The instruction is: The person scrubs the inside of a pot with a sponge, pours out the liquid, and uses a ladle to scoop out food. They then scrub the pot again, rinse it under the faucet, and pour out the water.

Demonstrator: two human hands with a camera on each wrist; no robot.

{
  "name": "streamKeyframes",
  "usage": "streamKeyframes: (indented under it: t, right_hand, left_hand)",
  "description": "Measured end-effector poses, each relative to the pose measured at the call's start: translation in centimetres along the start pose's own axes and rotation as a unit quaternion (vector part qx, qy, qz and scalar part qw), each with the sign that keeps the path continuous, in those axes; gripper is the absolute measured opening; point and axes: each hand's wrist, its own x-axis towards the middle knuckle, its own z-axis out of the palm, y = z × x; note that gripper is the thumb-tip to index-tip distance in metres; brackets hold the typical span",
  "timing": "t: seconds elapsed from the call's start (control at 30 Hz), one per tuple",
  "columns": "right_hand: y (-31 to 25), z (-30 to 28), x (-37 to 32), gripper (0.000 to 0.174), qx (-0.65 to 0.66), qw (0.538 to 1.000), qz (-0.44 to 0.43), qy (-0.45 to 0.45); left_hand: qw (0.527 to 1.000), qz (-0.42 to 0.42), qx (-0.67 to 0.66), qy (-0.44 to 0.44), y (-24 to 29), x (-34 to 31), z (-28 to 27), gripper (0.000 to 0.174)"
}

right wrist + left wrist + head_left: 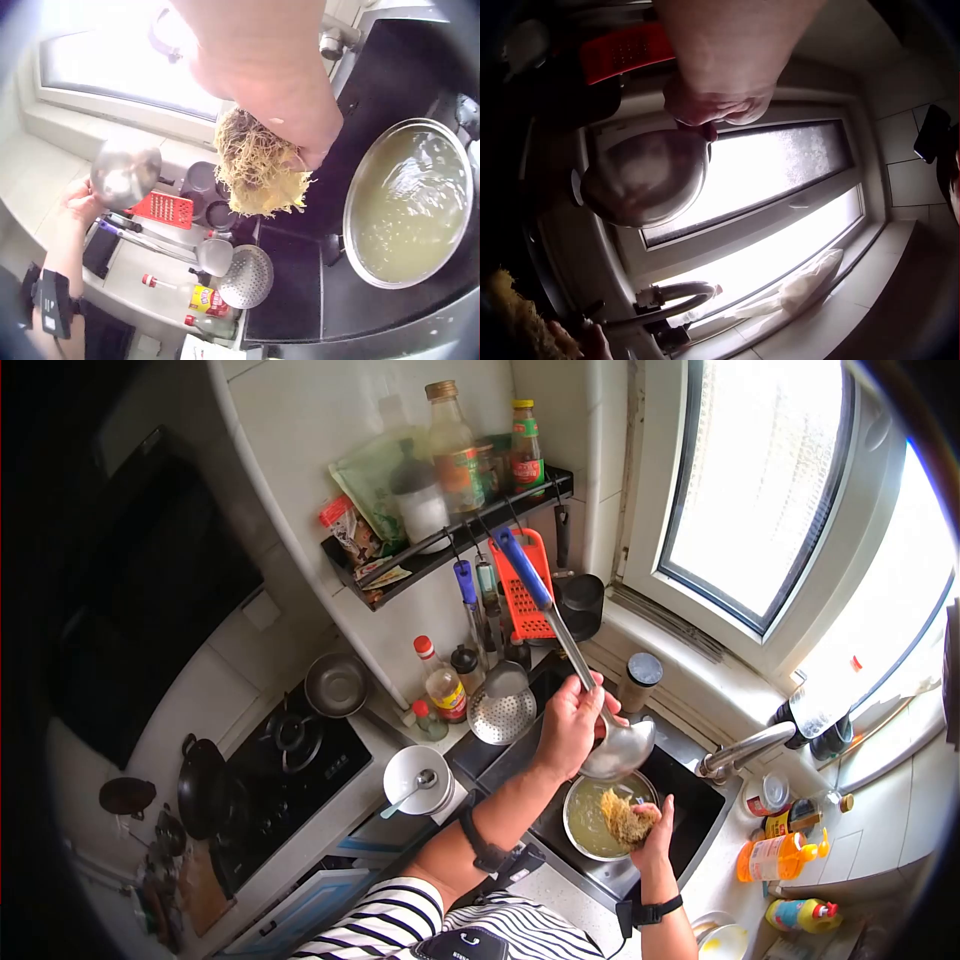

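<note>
My left hand (578,728) grips a steel ladle (618,750) low on its shaft, close to the bowl. Its blue handle end points up toward the shelf. In the left wrist view the ladle's rounded bowl (645,180) hangs below the hand. My right hand (655,838) holds a yellow-brown, fibrous loofah scrubber (255,165) by one side, its frayed strands sticking out. In the head view, the scrubber overlaps a round metal pot (349,232) of cloudy yellowish water, which stands in the dark sink (690,785). The ladle bowl is just beyond the pot's far rim.
A curved faucet (745,748) reaches over the sink's right side. A perforated skimmer (502,715), sauce bottles (443,682) and a white bowl with a spoon (412,775) stand left. Overhead, a rack (460,540) holds jars and an orange grater (525,585). Orange soap (775,857) sits right.
</note>
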Motion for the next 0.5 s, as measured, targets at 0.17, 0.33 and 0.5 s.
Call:
streamKeyframes:
  t: [0.17,0.33,0.5]
  right_hand:
    - [1.0,-4.5,-0.5,0.064,-0.004,1.000,-0.001,0.026]
    - [0.8,-6.2,-1.0,0.062,0.004,0.999,-0.009,0.053]
    - [1.0,-7.3,-0.7,0.061,0.007,0.998,-0.025,0.063]
  left_hand:
    - [1.000,0.005,-0.014,0.013,1.6,1.3,0.0,0.019]
    - [0.999,-0.011,-0.047,0.018,1.0,1.3,0.0,0.018]
    - [0.999,-0.006,-0.018,0.032,1.1,1.0,0.3,0.019]
